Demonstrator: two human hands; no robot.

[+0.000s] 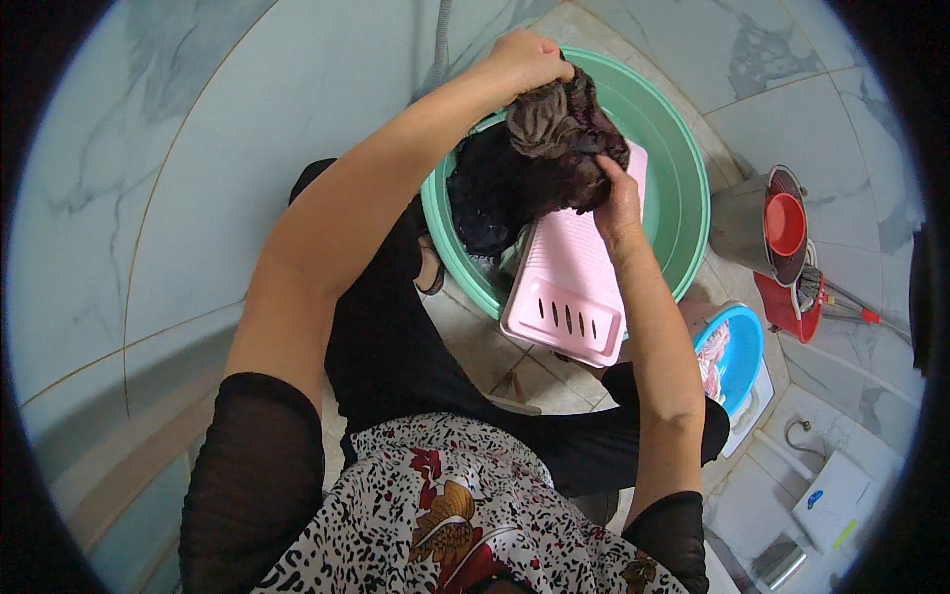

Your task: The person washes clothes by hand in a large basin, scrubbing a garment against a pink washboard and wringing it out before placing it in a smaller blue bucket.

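Note:
A bunched dark brown cloth garment [564, 122] is stretched between my two hands above a large green plastic basin [675, 185]. My left hand [531, 61] grips its upper end near the basin's far rim. Lower on the right, my right hand [617, 197] has hold of its other side, thumb on top. Beneath the cloth, a pink plastic washboard [568, 282] leans in the basin, its slotted end resting over the near rim. Black wet cloth [486, 197] lies inside the basin on the left and partly runs under the garment.
Right of the basin stand a metal bucket [742, 223] with a red bowl [785, 224] in it, a red mop bucket [790, 304] and a blue basin [742, 356] holding pale cloth. Marble-patterned tiled walls [185, 185] close in. A grey hose [442, 41] hangs behind the basin.

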